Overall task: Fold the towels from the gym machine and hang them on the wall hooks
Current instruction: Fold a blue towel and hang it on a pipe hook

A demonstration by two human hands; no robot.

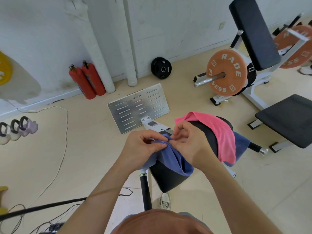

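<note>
— Blue towel [175, 159]: where from your grip?
— I pinch its top edge with left hand [143, 146] and right hand [189, 142]; it hangs below, over the machine's pad [167, 176]. Pink towel [219, 130] lies right.

Two red fire extinguishers [87, 80] against wall, black weight plate [161, 68] beside pipe, orange plate [227, 72] on bar, kettlebells [16, 130] on floor.

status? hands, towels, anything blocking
Left hand and right hand both pinching the blue towel edge. Pink towel lies on the machine pad, unfolded. Nothing blocking; no wall hooks in view.
</note>
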